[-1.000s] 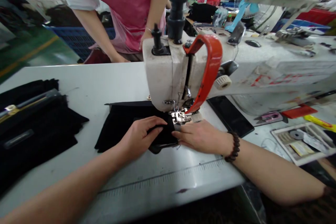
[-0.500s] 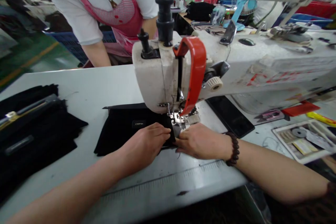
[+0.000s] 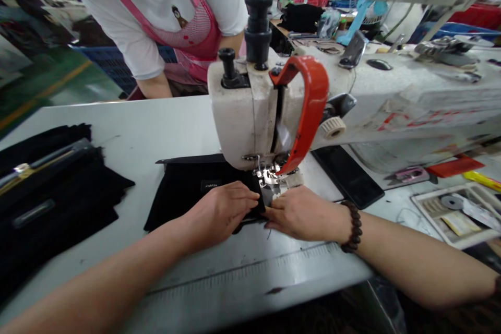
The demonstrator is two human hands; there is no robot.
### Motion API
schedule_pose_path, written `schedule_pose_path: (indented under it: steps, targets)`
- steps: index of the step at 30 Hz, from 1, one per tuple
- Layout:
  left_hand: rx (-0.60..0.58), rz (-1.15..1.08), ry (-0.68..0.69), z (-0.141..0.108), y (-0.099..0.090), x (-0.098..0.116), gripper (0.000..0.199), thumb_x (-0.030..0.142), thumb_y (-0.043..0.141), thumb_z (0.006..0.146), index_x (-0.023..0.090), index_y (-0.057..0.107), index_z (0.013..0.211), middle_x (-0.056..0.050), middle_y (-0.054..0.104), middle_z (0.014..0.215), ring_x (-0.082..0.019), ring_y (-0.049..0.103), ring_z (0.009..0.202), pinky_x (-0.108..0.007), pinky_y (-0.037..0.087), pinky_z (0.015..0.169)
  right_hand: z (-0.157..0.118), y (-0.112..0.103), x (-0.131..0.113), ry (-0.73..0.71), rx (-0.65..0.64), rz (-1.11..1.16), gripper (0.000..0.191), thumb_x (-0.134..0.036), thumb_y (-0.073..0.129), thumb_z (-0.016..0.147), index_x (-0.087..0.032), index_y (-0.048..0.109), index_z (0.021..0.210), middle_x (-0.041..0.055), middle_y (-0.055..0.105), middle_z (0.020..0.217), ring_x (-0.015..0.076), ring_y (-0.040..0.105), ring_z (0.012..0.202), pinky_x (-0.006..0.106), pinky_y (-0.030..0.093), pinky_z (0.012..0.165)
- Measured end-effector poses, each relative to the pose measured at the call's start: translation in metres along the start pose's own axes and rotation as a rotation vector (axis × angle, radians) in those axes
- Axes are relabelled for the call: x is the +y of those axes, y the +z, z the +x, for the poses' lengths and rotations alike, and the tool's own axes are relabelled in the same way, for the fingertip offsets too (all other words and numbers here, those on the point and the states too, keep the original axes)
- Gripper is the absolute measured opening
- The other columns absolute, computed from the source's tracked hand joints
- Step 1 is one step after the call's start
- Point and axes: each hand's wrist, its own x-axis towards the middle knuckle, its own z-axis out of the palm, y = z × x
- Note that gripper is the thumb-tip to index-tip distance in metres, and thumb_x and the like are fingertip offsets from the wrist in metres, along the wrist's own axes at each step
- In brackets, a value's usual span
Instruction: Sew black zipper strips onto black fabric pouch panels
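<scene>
A black fabric piece (image 3: 183, 182) with a small label lies flat, its right edge beneath the presser foot (image 3: 269, 175) of a white sewing machine (image 3: 235, 115). My left hand (image 3: 225, 209) rests on its front part, fingers pressed together and gripping the cloth close to the right edge. At the near right corner of the cloth, my right hand (image 3: 299, 214) has its fingers closed on the edge, just in front of the foot. A beaded bracelet (image 3: 352, 225) circles my right wrist. The undersides of both hands are hidden.
Black fabric pieces (image 3: 58, 203) are piled at the left. A phone (image 3: 348, 175), pink thread snips (image 3: 407, 176) and a parts tray (image 3: 456, 237) lie at the right. A ruler scale (image 3: 242, 271) runs along the front. Across the table stands a person in a pink apron (image 3: 191, 31).
The view has shifted slightly, so most things appear a little further right. Both hands keep their hold on the black fabric piece, which stays under the presser foot.
</scene>
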Motion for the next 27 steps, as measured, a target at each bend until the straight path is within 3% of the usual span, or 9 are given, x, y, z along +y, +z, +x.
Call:
schedule_pose_path:
  steps: [6, 11, 19, 27]
  targets:
    - [0.015, -0.040, -0.018, -0.002, 0.001, -0.009, 0.021, 0.010, 0.045, 0.084, 0.010, 0.063, 0.095, -0.011, 0.066, 0.096, -0.018, 0.059, 0.089, -0.033, 0.053, 0.077, -0.002, -0.001, 0.002, 0.013, 0.065, -0.015, 0.026, -0.035, 0.046, 0.087, -0.016, 0.055, 0.101, 0.0008, 0.061, 0.068, 0.0110, 0.050, 0.054, 0.026, 0.020, 0.046]
    - [0.108, -0.123, -0.040, -0.002, 0.004, -0.011, 0.018, 0.011, 0.049, 0.082, 0.013, 0.063, 0.094, -0.009, 0.065, 0.090, -0.017, 0.059, 0.083, -0.033, 0.052, 0.073, -0.007, 0.000, 0.008, 0.035, 0.341, -0.036, 0.027, -0.029, 0.039, 0.089, -0.016, 0.057, 0.074, -0.0001, 0.058, 0.065, 0.0093, 0.051, 0.057, 0.026, 0.024, 0.048]
    - [0.130, 0.003, 0.019, -0.004, 0.008, -0.003, 0.017, 0.010, 0.049, 0.082, 0.012, 0.063, 0.093, -0.009, 0.062, 0.087, -0.016, 0.055, 0.079, -0.032, 0.051, 0.069, -0.002, 0.012, 0.007, -0.031, 0.577, -0.182, 0.023, -0.019, 0.037, 0.090, -0.014, 0.057, 0.081, -0.0003, 0.055, 0.062, 0.0101, 0.049, 0.057, 0.026, 0.030, 0.051]
    - [0.079, 0.177, 0.115, -0.004, 0.011, -0.001, 0.015, 0.009, 0.048, 0.083, 0.007, 0.062, 0.090, -0.011, 0.062, 0.086, -0.017, 0.052, 0.079, -0.032, 0.051, 0.071, 0.002, 0.015, 0.010, -0.207, 0.612, -0.225, 0.028, -0.013, 0.037, 0.089, -0.016, 0.050, 0.064, -0.0029, 0.047, 0.053, 0.0100, 0.039, 0.050, 0.027, 0.025, 0.049]
